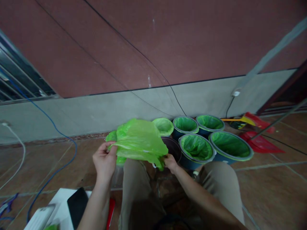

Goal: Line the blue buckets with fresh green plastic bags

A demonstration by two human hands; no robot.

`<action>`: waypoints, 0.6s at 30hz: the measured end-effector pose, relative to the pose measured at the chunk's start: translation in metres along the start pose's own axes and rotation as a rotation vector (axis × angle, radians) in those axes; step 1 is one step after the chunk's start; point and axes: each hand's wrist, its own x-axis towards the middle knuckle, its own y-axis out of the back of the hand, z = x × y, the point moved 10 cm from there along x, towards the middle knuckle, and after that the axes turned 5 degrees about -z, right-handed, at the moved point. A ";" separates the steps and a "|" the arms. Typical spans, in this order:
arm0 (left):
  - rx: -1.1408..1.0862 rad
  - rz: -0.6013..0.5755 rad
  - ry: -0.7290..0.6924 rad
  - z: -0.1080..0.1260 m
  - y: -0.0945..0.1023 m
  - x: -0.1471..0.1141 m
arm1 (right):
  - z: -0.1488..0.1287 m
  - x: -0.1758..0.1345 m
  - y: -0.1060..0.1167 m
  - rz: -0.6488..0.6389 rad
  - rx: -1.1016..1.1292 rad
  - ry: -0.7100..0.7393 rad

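A thin green plastic bag (141,140) is stretched out in front of my knees, billowing upward in the middle. My left hand (105,159) pinches its left edge between thumb and fingers. At the opposite lower corner, my right hand (170,162) grips the bunched plastic. Just behind my right hand stands a dark bin (172,148) with no green lining showing, partly hidden by the bag. Beside it is a blue bin (198,150) lined with green plastic. More green plastic shows behind and below the bag's left side; where it belongs is hidden.
Several green-lined bins, such as one at the right (231,146), stand along the wall. A red dustpan (261,142) and a yellow-handled red brush (257,120) lie beyond. At left are a blue cable (56,129), a black phone-like slab (78,204) and a white box (40,217).
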 end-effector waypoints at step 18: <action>0.227 0.049 -0.366 0.054 -0.075 0.056 | -0.339 -0.239 0.200 0.971 -0.869 1.016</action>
